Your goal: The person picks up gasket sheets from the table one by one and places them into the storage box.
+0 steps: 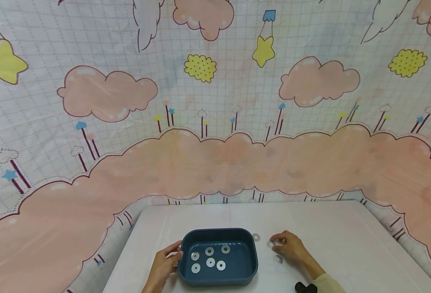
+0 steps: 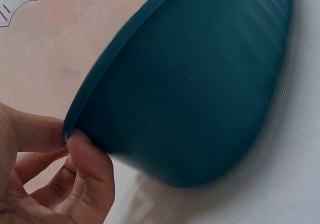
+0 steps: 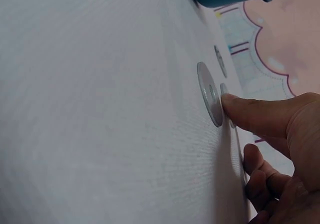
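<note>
A dark blue rectangular plastic tub (image 1: 218,280) stands on the white table, with several flat metal washers (image 1: 210,262) lying apart on its floor. My left hand (image 1: 163,262) grips the tub's left end; in the left wrist view, thumb and finger pinch its rim (image 2: 107,59). Right of the tub, my right hand (image 1: 290,247) has its thumb and forefinger at the edges of a washer (image 1: 269,244), pinching it at the tabletop. That washer is partly hidden behind the thumb in the right wrist view. Two more washers lie close by, one (image 1: 256,237) farther back, one (image 3: 209,95) nearer me.
White cloth covers the table (image 1: 332,228). A small black object (image 1: 305,287) shows by my right sleeve (image 1: 329,283) at the bottom edge. Behind the table hangs a patterned curtain (image 1: 237,167) with clouds and stars.
</note>
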The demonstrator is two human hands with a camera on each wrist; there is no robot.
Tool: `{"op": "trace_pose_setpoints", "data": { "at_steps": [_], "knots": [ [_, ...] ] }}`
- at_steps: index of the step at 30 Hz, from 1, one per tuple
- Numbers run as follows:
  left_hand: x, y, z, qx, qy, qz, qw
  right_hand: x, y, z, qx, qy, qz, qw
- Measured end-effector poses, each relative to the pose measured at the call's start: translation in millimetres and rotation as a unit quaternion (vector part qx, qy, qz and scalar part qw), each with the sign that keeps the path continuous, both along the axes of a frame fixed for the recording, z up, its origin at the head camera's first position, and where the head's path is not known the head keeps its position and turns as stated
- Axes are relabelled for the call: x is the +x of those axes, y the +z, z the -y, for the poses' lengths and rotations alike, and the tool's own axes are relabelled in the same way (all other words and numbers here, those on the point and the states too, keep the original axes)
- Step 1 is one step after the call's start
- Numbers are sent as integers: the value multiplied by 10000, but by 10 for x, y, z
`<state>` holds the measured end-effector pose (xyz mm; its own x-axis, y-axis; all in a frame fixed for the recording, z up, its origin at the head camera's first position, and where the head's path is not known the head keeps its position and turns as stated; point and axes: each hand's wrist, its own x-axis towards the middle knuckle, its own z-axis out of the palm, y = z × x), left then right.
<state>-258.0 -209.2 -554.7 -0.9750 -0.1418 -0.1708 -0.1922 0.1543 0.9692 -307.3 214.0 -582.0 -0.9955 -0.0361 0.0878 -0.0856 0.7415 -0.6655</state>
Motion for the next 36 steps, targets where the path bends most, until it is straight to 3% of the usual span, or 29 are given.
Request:
{"op": "trace_pose_setpoints", "data": {
  "at_steps": [16,29,36],
  "knots": [
    [56,5,-11,7,-25,6,10000,55,-49,-47,-608,463,-413,9962],
    [70,-9,-14,-5,-2,23,10000,124,66,-26,-884,83,-208,9958],
    [89,-4,-19,29,-3,-29,10000,153,154,-52,-896,347,-373,9947]
  ]
}}
